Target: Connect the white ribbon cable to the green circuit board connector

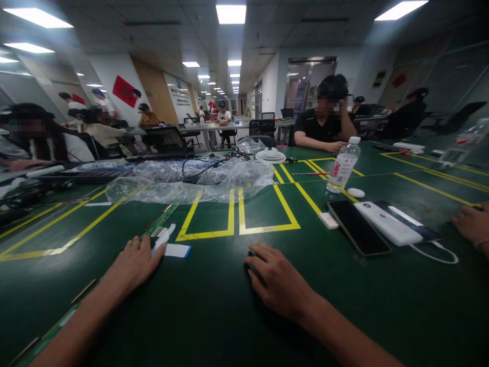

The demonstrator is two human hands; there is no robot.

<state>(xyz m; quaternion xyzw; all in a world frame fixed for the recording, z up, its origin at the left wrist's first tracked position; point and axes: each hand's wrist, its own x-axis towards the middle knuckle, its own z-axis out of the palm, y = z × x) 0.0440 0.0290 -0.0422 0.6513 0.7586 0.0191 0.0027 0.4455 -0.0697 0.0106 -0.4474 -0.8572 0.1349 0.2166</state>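
My left hand (135,262) rests over a long, narrow green circuit board (163,216), fingers on one side and thumb on the other. The board runs back under my forearm, and its lower stretch shows at the left. A white ribbon cable (179,250) with a blue end sticks out beside my left thumb. Further right, my right hand (275,280) lies low on the table with bent fingers. They close around a small black object (250,253), mostly hidden under them, whose kind I cannot make out.
Crumpled clear plastic wrap (244,176) with black cables lies across the middle of the green table (214,316). To the right stand a bottle (344,165), a black phone (359,227) and a white phone (387,223). Another person's hand (471,221) reaches in from the right edge.
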